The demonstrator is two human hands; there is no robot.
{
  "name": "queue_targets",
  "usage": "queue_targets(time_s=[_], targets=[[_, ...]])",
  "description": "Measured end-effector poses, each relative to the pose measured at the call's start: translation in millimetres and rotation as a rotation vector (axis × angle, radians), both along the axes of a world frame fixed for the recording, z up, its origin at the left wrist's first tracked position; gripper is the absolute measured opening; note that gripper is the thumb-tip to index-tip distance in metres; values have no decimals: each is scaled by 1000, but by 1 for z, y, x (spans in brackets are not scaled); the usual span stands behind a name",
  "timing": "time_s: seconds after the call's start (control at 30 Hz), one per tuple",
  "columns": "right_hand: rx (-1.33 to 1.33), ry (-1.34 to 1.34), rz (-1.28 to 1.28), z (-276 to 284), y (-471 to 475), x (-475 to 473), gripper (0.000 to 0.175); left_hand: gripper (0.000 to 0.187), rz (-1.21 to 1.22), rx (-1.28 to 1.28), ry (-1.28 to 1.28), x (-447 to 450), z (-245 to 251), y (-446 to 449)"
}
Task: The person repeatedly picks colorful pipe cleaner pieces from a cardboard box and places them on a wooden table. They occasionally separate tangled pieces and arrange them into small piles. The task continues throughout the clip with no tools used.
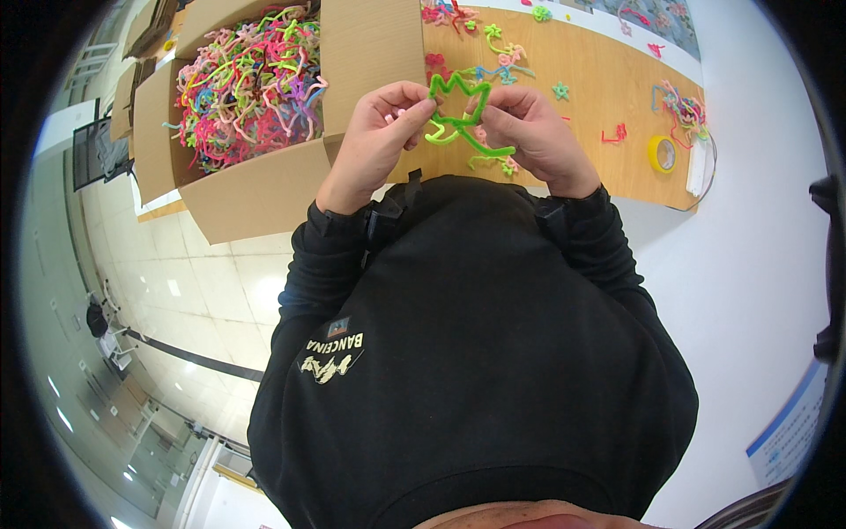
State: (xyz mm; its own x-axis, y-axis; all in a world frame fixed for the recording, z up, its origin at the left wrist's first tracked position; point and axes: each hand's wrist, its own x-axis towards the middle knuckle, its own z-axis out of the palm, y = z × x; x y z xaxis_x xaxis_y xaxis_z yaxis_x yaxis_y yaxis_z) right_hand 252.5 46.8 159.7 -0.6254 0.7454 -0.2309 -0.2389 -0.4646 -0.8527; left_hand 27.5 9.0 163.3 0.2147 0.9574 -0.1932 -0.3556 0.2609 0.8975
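Observation:
Between my two hands, above the table's near edge, is a green pipe cleaner (461, 121) bent into a closed outline with a zigzag top and a loose tail at lower right. My left hand (390, 132) pinches its left side between thumb and forefinger; small pale pink tips show among the curled fingers. The right side of the outline is pinched by my right hand (534, 135). A yellow-green curved pipe cleaner (441, 137) shows just below my left fingertips; whether it is held or lies beneath, I cannot tell. Some of my fingers are hidden behind the green shape.
An open cardboard box (254, 178) heaped with colourful pipe cleaners (254, 86) stands at left. Twisted pipe-cleaner pieces, including a green flower (560, 90), lie on the wooden table (588, 59). At right are yellow tape (661, 154), a red bent piece (615, 134) and a multicoloured bundle (687, 112).

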Motion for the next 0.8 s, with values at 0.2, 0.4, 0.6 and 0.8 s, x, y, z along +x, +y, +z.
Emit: queue_targets(time_s=[0.2,0.4,0.6,0.8], targets=[[34,-2,3,2,0,-1,19,12,47,38,118,3,4,-1],[98,-112,-116,8,-4,-11,16,18,61,37,274,6,8,2],[87,-72,-148,14,-4,-9,16,24,22,72,281,5,16,4],[308,-160,-233,14,-3,-13,14,25,-205,-141,239,16,25,5]])
